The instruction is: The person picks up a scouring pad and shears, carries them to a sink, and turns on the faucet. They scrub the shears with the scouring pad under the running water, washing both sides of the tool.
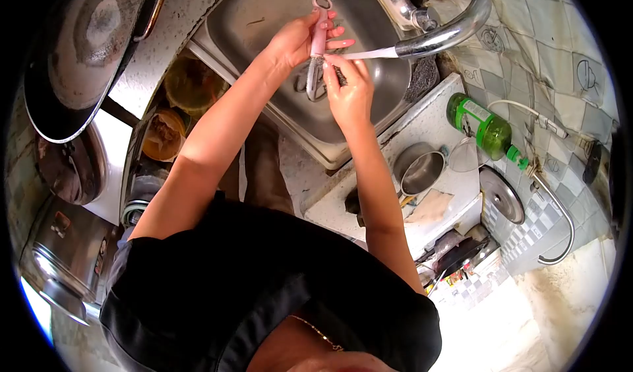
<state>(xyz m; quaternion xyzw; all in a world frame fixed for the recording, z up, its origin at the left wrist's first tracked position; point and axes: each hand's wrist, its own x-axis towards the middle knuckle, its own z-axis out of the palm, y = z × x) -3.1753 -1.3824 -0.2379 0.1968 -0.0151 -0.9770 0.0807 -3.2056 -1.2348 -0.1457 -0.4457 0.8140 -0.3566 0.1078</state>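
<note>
Head view: pink-handled utensil (319, 41) held over sink (244, 6), ringed handle gripped by left hand (295, 42); right hand (351, 95) set at blade's base, whether gripping or merely touching cannot be told. Water stream (372, 54) from tap (438, 41) directed at right hand. Rinsing judged in hand; turning blade under water seems called for next. Blade metallic, narrow, toothed, pointed toward wearer.

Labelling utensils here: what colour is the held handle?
The handle is pale pink, best seen in the head view.
</note>
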